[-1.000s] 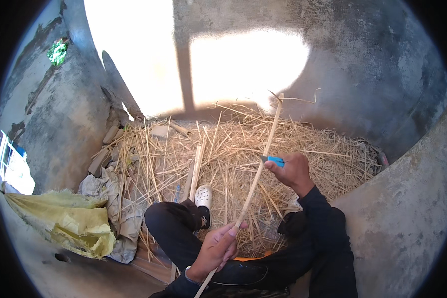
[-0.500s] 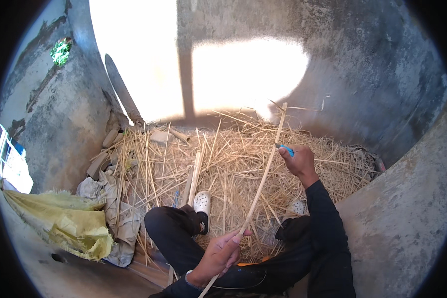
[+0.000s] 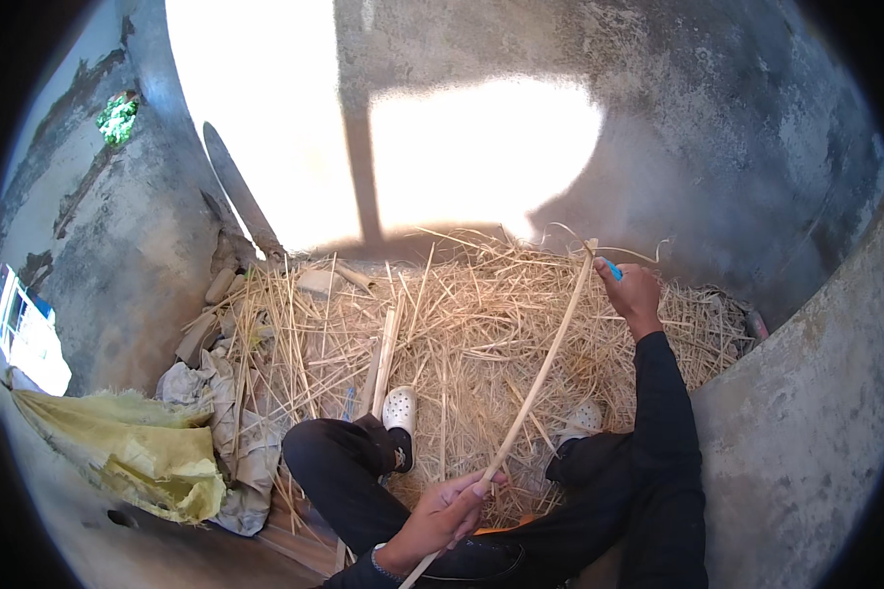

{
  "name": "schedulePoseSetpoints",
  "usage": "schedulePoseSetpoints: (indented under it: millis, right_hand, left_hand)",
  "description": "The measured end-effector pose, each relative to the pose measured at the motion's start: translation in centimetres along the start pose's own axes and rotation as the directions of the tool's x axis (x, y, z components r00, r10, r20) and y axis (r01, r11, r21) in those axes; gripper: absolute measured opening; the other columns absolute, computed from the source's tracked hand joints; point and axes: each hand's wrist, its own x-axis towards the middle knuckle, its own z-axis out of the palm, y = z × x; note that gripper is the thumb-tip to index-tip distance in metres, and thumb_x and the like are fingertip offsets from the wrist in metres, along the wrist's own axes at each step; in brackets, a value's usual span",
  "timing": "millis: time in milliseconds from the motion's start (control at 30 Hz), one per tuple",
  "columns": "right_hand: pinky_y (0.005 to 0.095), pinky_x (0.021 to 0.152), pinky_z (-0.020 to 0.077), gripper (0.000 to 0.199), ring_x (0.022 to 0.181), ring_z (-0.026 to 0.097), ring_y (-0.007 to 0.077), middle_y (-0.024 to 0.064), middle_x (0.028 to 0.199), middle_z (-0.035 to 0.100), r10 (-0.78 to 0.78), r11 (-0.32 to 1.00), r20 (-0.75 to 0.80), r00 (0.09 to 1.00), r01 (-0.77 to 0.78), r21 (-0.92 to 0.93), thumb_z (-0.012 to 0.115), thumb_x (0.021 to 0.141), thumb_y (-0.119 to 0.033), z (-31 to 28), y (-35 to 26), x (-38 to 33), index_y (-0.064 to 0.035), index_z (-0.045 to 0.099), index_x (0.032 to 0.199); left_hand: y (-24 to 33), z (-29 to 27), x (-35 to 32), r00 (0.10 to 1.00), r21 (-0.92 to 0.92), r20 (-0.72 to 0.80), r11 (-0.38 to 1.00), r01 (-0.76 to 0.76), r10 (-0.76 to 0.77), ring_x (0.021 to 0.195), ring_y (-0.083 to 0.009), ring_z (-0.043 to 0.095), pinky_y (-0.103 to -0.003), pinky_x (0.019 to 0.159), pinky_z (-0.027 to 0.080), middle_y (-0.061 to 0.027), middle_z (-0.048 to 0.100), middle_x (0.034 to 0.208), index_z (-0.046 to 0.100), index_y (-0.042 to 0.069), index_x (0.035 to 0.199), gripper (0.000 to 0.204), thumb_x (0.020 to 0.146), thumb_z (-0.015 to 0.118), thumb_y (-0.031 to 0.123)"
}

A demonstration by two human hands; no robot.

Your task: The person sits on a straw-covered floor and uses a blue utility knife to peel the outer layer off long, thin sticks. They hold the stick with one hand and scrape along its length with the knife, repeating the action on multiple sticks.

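A long pale wooden strip, which looks like split bamboo, slants from my lap up and to the right. My left hand is closed around its lower part, thumb on top. Near the strip's far end, my right hand grips a small blue-handled knife; its blade is hardly visible against the strip. Thin curled shavings stick out from that end. Between and beyond my feet lies a thick heap of straw-like shavings.
Pale perforated clogs are on my feet. Several longer strips stand beside my left foot. A yellow woven sack and crumpled grey cloth lie at left. Concrete walls close in the space, with a sunlit patch at the back.
My right hand with the knife has slid along the strip to its far end. That end has dipped and swung right, while my left hand has stayed nearly in place.
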Motion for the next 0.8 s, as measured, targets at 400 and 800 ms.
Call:
schedulePoseSetpoints:
  millis: [400,800]
  right_hand:
    - [0.0378,0.041,0.0353,0.076,0.038,0.046,0.022,0.0049,0.042,0.042,-0.577,0.745,0.196,0.793,0.412,0.524,0.047,0.08,-0.078,-1.3,-11.5,-11.6,-0.0093,0.053,0.049]
    - [0.0383,0.043,0.0422,0.07,0.041,0.055,0.0267,0.0074,0.044,0.048,-0.635,0.741,0.151,0.757,0.544,0.394,0.056,0.073,-0.078,-1.5,-13.6,-14.8,-0.0109,0.056,0.054]
  left_hand:
    - [2.1,-2.3,0.5,0.956,0.177,-0.177,0.963,-0.203,0.234,0.036,-0.0019,0.032,-0.017,0.038,0.027,0.0056,0.039,0.047,0.052,-0.004,0.129,0.039,0.103,0.045,0.024]
    - [1.9,-2.7,-1.1,0.961,0.142,-0.181,0.972,-0.185,0.21,0.036,-0.0015,0.034,-0.017,0.037,0.026,0.0059,0.04,0.047,0.052,-0.002,0.131,0.039,0.103,0.044,0.025]
